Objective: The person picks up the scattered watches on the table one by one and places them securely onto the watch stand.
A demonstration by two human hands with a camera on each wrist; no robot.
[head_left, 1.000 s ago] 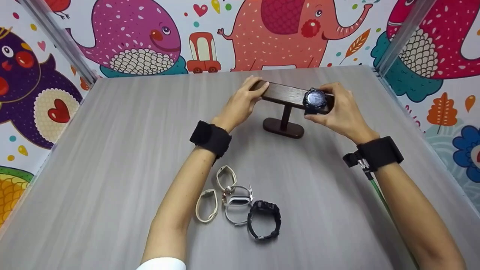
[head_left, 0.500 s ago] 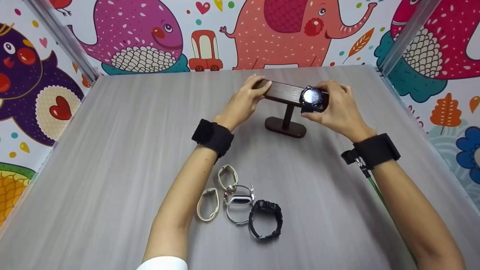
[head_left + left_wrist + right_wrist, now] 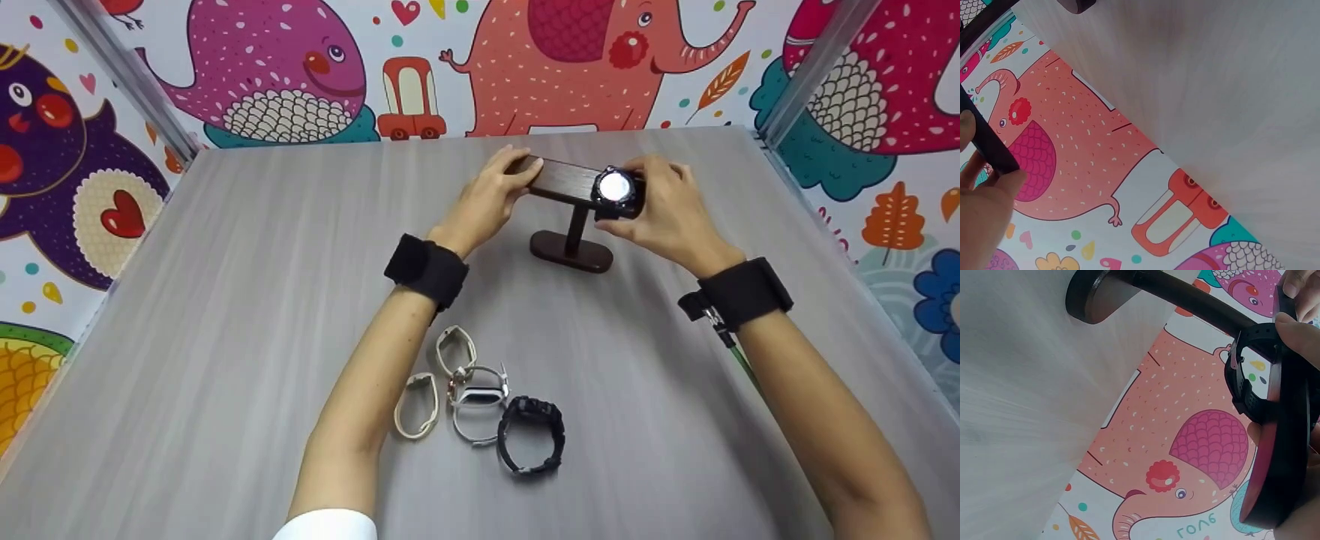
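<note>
A dark brown wooden T-shaped watch stand (image 3: 564, 180) rises on an oval foot (image 3: 571, 252) near the back of the table. My left hand (image 3: 486, 196) grips the left end of its crossbar (image 3: 991, 143), thumb and fingers on opposite sides. Around the bar's right part goes a black round-faced watch (image 3: 613, 189), its face glaring white. My right hand (image 3: 675, 214) holds this watch between thumb and fingers. In the right wrist view its buckled strap (image 3: 1235, 379) loops loosely under the bar; most of the face is hidden there.
Nearer the front lie a black watch (image 3: 531, 439), a white-grey band watch (image 3: 478, 401) and two cream bands (image 3: 416, 409), close together. A patterned wall (image 3: 555, 67) borders the table behind the stand. A green cable (image 3: 742, 364) hangs from the right wristband.
My right hand has slid the watch leftward along the crossbar, closer to the post. The left hand keeps its grip on the bar's end. Glare on the watch face has grown.
</note>
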